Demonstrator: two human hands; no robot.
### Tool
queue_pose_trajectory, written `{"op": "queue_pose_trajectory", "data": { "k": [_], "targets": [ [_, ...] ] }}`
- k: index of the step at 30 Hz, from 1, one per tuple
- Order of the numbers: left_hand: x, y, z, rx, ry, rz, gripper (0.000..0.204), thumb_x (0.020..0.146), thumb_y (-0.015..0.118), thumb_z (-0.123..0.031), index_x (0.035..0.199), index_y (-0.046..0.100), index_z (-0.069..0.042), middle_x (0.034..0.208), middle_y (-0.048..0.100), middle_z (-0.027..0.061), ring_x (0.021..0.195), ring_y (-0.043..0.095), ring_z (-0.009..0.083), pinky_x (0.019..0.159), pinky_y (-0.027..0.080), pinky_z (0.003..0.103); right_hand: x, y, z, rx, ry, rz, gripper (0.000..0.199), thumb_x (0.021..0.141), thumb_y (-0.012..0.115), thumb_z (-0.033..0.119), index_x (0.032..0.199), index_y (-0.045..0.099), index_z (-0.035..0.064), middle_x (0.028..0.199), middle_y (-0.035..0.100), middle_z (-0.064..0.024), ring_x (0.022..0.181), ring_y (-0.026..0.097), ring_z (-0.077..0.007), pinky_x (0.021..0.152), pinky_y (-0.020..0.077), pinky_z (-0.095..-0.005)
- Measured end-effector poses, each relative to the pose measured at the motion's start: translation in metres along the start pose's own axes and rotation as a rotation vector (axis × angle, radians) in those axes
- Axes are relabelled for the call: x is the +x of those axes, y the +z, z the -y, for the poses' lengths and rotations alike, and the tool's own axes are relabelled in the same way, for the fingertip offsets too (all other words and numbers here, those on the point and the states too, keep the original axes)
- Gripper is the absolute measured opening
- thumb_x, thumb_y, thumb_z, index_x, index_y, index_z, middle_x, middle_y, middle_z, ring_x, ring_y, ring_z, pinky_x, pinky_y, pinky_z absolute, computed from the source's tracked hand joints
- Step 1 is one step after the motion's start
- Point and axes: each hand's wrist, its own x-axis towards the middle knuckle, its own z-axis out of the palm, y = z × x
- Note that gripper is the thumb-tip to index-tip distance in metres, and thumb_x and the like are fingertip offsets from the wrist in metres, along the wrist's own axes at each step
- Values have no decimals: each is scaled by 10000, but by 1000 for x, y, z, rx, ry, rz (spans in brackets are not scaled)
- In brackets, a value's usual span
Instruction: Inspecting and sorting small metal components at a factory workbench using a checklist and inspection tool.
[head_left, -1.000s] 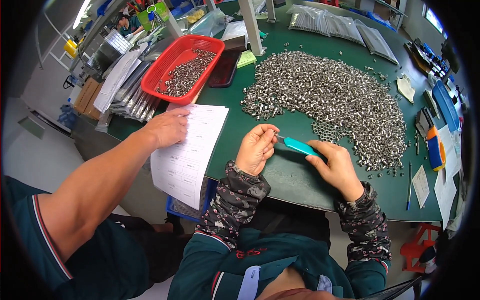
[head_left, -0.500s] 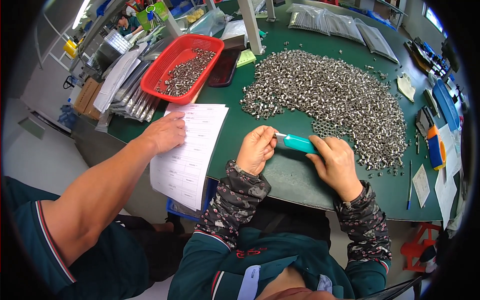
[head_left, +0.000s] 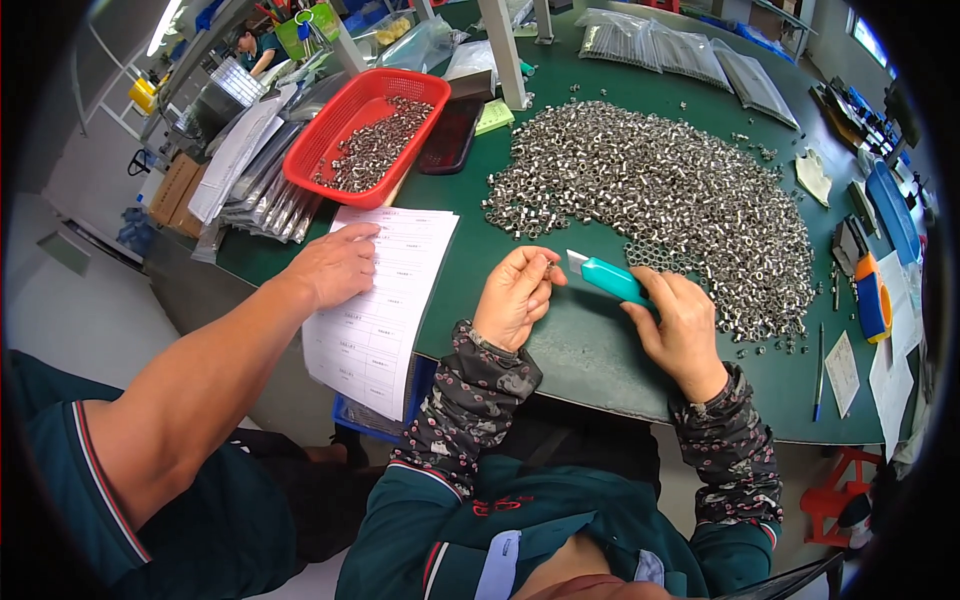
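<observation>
Over the front of the green table, my left hand [head_left: 515, 300] pinches a small metal ring [head_left: 549, 270], mostly covered by the fingertips. My right hand [head_left: 678, 325] grips a teal utility knife [head_left: 612, 281]. Its short blade points left, a little apart from the left fingertips. Just beyond both hands spreads a big heap of small shiny metal rings [head_left: 650, 170]. To my left, a co-worker's hand [head_left: 335, 268] rests on printed sheets of paper [head_left: 370, 345] at the table edge.
A red plastic basket [head_left: 298, 160] with more rings stands at the back left, beside a dark tray [head_left: 447, 140]. Stacked plastic bags [head_left: 265, 205] lie left of it. A pen [head_left: 819, 372], a paper slip [head_left: 843, 368] and an orange-and-blue tool [head_left: 874, 298] lie on the right.
The knife has drawn back to the right, so its blade has come away from the left fingertips. My left hand and the co-worker's hand have barely moved.
</observation>
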Motion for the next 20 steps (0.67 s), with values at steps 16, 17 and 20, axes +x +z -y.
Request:
{"op": "queue_pose_trajectory", "data": {
  "k": [16, 17, 20],
  "targets": [
    [2, -3, 3, -66, 42, 22, 124, 841, 442, -96, 943, 482, -38, 733, 493, 29, 464, 313, 11, 354, 235, 122, -2, -1, 2, 144, 66, 93, 283, 639, 623, 130, 889, 522, 46, 642, 507, -84, 592, 511, -253, 526, 403, -344],
    [2, -4, 3, -57, 33, 24, 133, 841, 445, -100, 956, 470, -38, 735, 493, 36, 458, 312, 7, 357, 240, 120, -2, 0, 1, 163, 74, 107, 280, 644, 621, 132, 891, 522, 45, 648, 513, -89, 599, 515, -255, 530, 405, -344],
    [2, -3, 3, -50, 5, 23, 152, 837, 454, -102, 977, 452, -40, 739, 493, 41, 454, 315, 8, 359, 245, 119, -3, 0, 1, 154, 112, 138, 272, 658, 614, 138, 899, 524, 48, 658, 519, -92, 604, 518, -257, 534, 408, -343]
  ]
}}
